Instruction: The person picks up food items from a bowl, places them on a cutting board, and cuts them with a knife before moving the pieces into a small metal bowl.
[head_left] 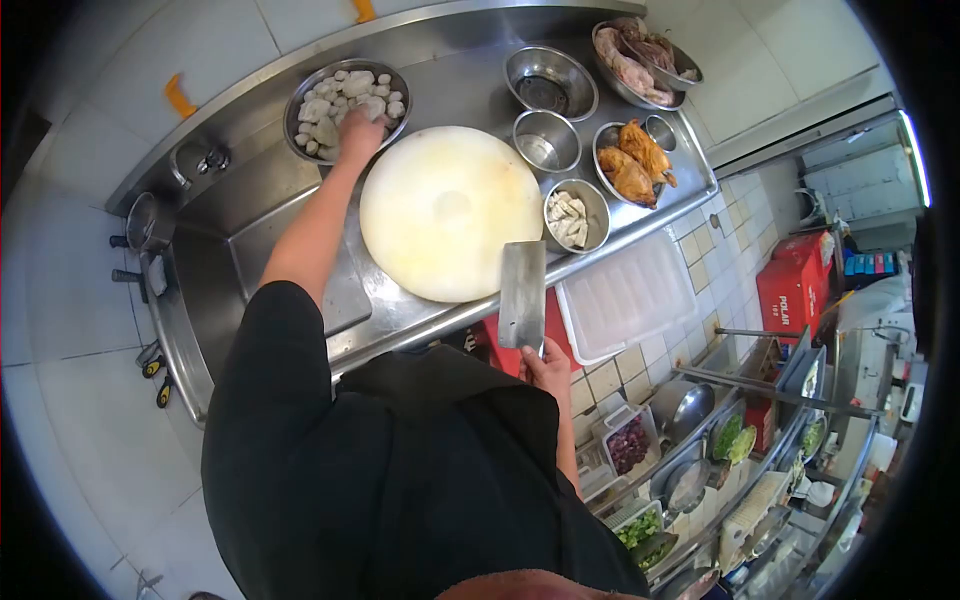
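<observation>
Reaching into a bowl of pale lumps, cleaver held at the counter's near edge.

Left hand [360, 128] stretched to the far left, fingers curled down among the pale lumps [340, 100] in the metal bowl [300, 100], closing on some of them. Right hand [545, 365] gripped around the handle of the cleaver [522, 295], blade flat and pointing away, overlapping the near right rim of the round cutting board [440, 210]. Just right of the board, a small bowl of cut pieces [575, 218]; beyond that, a bowl with roast chicken [635, 165]. Two empty bowls [548, 110] standing at the far side of the steel counter [400, 310].
</observation>
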